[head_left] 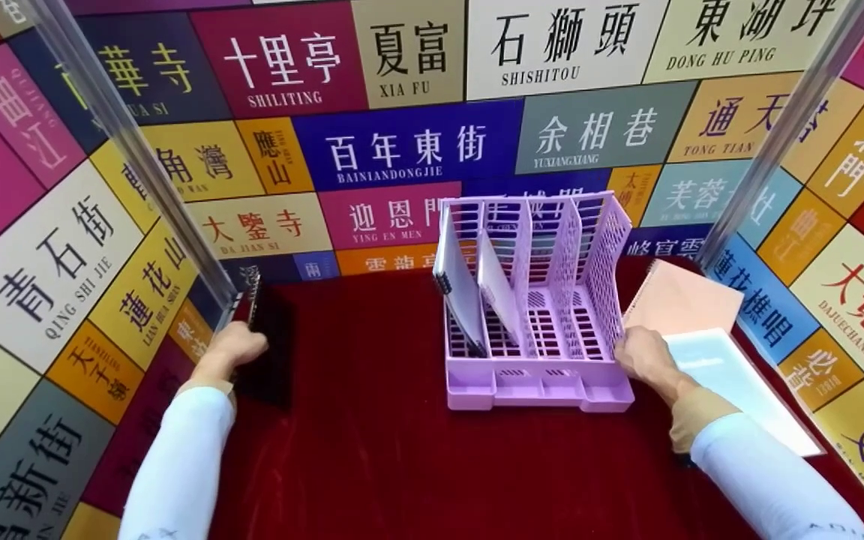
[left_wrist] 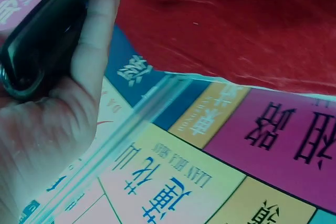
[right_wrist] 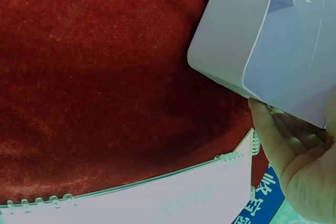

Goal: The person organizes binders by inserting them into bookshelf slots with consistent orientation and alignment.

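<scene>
The right hand [head_left: 646, 361] touches the purple file organizer [head_left: 537, 370] at its right, grip unclear; the left hand [head_left: 234, 348] grips a black object [head_left: 270, 341] left of it.

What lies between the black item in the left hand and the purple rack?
In the head view, only bare red cloth separates the black item in the left hand from the purple rack.

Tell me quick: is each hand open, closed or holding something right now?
Left hand: closed, holding a black object.
Right hand: touching the purple rack; whether its grip is closed cannot be told.
</scene>
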The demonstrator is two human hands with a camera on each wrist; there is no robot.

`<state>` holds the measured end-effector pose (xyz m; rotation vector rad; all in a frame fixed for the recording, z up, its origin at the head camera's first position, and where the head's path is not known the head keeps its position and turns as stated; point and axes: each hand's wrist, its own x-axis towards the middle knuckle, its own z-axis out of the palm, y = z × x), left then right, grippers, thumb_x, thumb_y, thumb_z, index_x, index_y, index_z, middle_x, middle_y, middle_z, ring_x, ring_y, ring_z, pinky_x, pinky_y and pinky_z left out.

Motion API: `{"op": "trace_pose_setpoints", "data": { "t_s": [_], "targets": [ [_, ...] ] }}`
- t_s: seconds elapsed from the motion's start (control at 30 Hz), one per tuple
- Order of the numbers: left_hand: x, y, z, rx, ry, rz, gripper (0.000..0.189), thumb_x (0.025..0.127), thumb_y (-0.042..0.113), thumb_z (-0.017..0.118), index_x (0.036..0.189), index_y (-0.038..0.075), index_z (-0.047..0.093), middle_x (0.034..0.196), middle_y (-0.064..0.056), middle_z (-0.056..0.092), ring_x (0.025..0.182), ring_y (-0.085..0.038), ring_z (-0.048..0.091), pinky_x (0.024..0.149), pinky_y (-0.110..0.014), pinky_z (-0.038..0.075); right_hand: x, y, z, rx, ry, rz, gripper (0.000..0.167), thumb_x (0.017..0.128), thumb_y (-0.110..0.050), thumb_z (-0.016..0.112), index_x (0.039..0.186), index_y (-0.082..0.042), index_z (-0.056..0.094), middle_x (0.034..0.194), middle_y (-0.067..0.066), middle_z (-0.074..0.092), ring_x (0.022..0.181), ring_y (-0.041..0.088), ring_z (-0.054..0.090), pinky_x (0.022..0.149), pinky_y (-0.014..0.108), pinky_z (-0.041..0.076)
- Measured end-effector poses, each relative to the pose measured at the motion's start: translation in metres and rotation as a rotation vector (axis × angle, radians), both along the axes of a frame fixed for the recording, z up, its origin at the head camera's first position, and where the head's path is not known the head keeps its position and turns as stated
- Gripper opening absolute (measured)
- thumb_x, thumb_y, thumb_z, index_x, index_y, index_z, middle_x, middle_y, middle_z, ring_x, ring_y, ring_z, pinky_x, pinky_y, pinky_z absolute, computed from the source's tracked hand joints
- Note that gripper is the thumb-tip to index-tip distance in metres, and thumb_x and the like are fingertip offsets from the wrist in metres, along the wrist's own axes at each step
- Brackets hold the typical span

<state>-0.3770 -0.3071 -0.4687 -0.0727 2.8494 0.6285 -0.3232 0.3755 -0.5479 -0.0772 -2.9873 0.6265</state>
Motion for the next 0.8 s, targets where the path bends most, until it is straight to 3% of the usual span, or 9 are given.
{"op": "trace_pose_setpoints", "data": {
  "t_s": [0.23,0.33,0.53,0.67,0.8],
  "targets": [
    [0.016,0.021,0.011,0.121,0.05,0.034,0.039,0.078,0.021,0.041,0.102,-0.006,0.053,0.104,-0.02,0.055,0.085,-0.029,0.049,0.072,-0.039,0.042,-0.001,-0.001,0.0,0.009,-0.025,-0.002,0.027,0.086,-0.016,0.041,0.069,-0.002,0.056,0.069,0.016,0.058,0.065,0.031,0.055,0.062,0.047,0.045],
    [0.021,0.034,0.012,0.179,0.097,0.084,0.035,0.077,0.021,0.043,0.097,-0.006,0.054,0.097,-0.02,0.056,0.08,-0.029,0.049,0.07,-0.039,0.043,-0.002,-0.001,-0.001,0.008,-0.032,0.0,0.026,0.086,-0.015,0.041,0.069,-0.001,0.055,0.068,0.016,0.057,0.064,0.031,0.054,0.061,0.046,0.045],
    [0.028,0.059,0.01,0.338,0.186,0.218,0.03,0.082,0.024,0.046,0.092,-0.003,0.056,0.09,-0.017,0.057,0.078,-0.028,0.052,0.069,-0.037,0.045,-0.002,0.0,0.001,0.022,-0.032,0.007,0.023,0.084,-0.014,0.042,0.069,-0.001,0.054,0.067,0.015,0.056,0.061,0.029,0.052,0.058,0.044,0.045],
    [0.032,0.075,0.006,0.466,0.222,0.252,0.028,0.086,0.022,0.047,0.095,-0.003,0.057,0.092,-0.017,0.057,0.081,-0.027,0.053,0.073,-0.037,0.045,-0.002,0.001,0.002,0.014,-0.059,-0.001,0.022,0.083,-0.014,0.042,0.07,-0.001,0.054,0.067,0.014,0.055,0.06,0.027,0.052,0.056,0.042,0.045],
    [0.04,0.092,0.001,0.585,0.204,0.262,0.027,0.087,0.02,0.048,0.097,-0.004,0.056,0.09,-0.016,0.057,0.079,-0.026,0.054,0.069,-0.036,0.047,0.0,0.0,0.002,-0.001,-0.072,-0.009,0.021,0.082,-0.013,0.042,0.07,-0.002,0.055,0.067,0.013,0.056,0.06,0.027,0.052,0.055,0.041,0.045]
  ]
}}
